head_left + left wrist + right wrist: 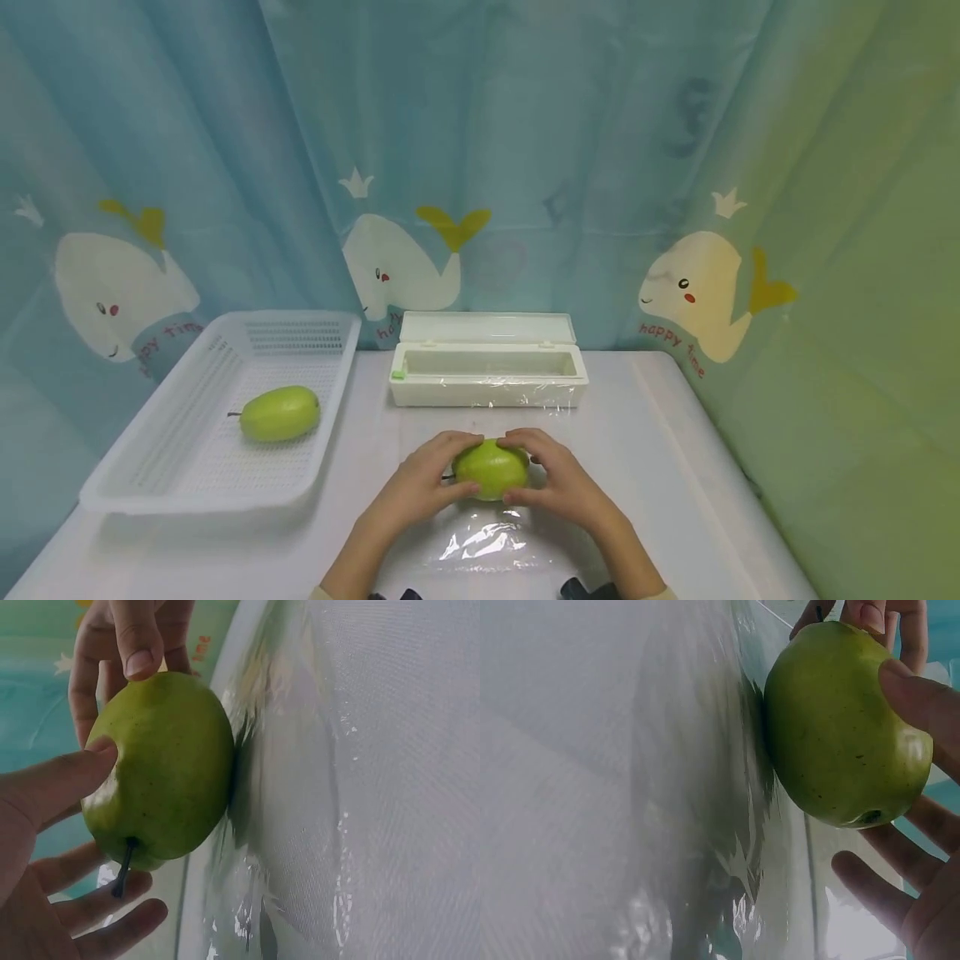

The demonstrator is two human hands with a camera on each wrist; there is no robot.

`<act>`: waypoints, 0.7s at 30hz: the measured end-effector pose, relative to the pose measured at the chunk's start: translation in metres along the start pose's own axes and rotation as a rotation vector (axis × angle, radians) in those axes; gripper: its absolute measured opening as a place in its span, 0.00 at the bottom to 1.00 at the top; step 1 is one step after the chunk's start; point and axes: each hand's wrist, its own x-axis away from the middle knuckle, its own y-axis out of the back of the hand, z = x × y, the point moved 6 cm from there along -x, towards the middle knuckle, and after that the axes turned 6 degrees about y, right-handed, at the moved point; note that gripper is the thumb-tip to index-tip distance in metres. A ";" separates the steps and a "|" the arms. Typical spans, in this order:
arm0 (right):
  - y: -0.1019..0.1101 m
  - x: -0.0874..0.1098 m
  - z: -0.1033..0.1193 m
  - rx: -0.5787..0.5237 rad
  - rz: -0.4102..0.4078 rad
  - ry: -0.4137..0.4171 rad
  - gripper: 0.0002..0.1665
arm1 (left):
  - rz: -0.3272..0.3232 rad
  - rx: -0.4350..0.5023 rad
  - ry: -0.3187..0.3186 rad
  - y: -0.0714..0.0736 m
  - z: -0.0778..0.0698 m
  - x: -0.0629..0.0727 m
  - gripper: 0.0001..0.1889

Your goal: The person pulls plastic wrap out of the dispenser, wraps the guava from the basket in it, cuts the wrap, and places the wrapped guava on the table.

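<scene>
A green pear (491,470) lies on its side on a sheet of clear plastic wrap (483,542) spread over the white table, its dark stem pointing left. My left hand (427,475) holds the stem end, thumb on the near side and fingers on the far side. From the right, my right hand (558,479) holds the blossom end the same way. In the left wrist view the pear (161,765) shows its stem beside the spread lower fingers. The right wrist view shows the pear's (840,727) speckled skin with the right thumb pressed on it.
Behind the pear stands a white wrap dispenser box (487,392), lid raised, film hanging from its front edge. On the left a white plastic basket (202,502) holds another green pear (280,414). A whale-print curtain (525,167) borders the table at the back and right.
</scene>
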 end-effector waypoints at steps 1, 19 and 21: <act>0.000 0.000 0.000 -0.001 0.002 -0.004 0.40 | 0.003 -0.001 0.001 0.000 0.000 0.000 0.33; -0.001 0.002 -0.008 0.010 -0.009 -0.075 0.48 | -0.012 -0.008 -0.006 0.004 -0.002 0.000 0.33; -0.001 0.001 -0.008 0.018 -0.027 -0.055 0.46 | -0.031 -0.012 -0.013 0.004 -0.001 -0.001 0.33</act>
